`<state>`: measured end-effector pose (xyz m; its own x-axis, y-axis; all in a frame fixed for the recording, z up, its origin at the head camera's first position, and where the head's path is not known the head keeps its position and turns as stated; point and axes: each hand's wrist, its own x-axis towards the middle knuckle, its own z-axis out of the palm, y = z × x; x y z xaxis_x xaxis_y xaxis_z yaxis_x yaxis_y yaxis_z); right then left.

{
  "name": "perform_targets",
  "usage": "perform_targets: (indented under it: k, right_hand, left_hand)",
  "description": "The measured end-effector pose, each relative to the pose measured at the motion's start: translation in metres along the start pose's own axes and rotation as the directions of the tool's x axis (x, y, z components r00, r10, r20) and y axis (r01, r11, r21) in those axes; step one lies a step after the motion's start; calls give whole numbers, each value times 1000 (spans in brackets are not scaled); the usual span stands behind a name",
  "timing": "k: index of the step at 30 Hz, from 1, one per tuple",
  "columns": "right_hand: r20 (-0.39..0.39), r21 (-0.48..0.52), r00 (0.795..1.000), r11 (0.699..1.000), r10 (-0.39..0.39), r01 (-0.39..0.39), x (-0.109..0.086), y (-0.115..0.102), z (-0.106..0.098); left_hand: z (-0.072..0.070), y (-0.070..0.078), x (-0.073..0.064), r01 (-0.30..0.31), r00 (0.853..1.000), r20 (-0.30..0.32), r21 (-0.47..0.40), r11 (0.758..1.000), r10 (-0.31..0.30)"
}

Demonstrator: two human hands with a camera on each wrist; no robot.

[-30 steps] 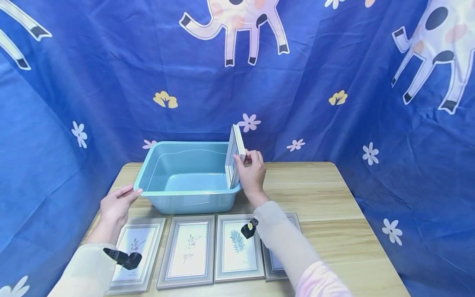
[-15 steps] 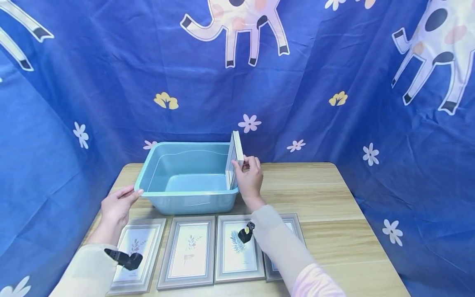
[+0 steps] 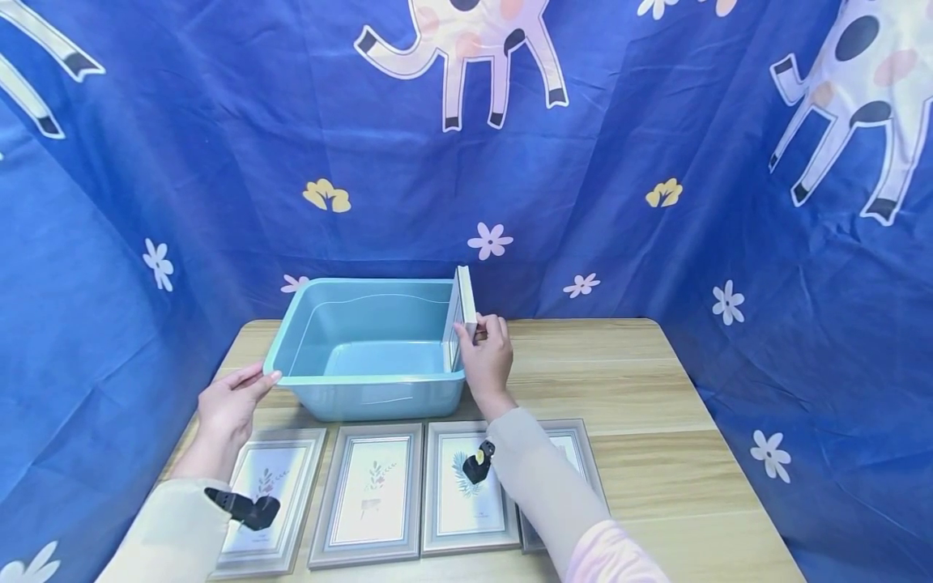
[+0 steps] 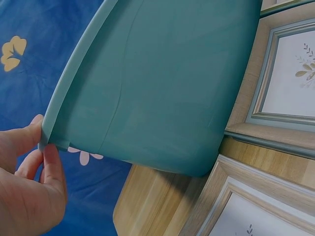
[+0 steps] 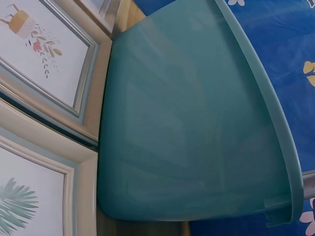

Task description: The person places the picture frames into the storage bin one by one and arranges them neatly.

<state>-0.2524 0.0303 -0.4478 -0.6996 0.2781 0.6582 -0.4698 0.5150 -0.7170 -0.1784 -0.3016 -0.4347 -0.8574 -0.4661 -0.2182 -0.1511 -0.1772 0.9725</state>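
Observation:
A light-blue plastic basin [image 3: 372, 397] stands at the back of the table. My left hand [image 3: 226, 409] pinches its front left rim between thumb and fingers, which the left wrist view shows closely. At the basin's right end, my right hand [image 3: 490, 360] grips a picture frame [image 3: 466, 298] by its near edge. That frame stands on edge, its lower part inside the basin and its top above the rim. In the right wrist view the basin wall [image 5: 197, 123] fills the middle, and the right hand is out of sight there.
Several grey picture frames lie face up in a row before the basin: one with a plant print [image 3: 370, 498], one with a blue leaf print [image 3: 466, 518], one partly under the right forearm [image 3: 576, 433]. A blue patterned curtain [image 3: 408, 202] hangs close behind the wooden table [image 3: 641, 405].
My right hand has lowered the picture frame further into the basin and shifted slightly left and nearer. The left hand keeps its hold on the rim, and the basin has stayed in place.

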Motion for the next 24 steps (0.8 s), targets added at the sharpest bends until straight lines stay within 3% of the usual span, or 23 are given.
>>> perform_targets:
  k: [10,24]
  right_hand:
    - [-17,-94,993,988,117,-118,-10,-1,2]
    - [-18,-83,971,967,239,-240,-20,1,6]
  left_hand:
    - [-2,-2,2,2,1000,5,-52,999,-2]
    - [-1,-1,2,9,1000,-7,-106,994,-10]
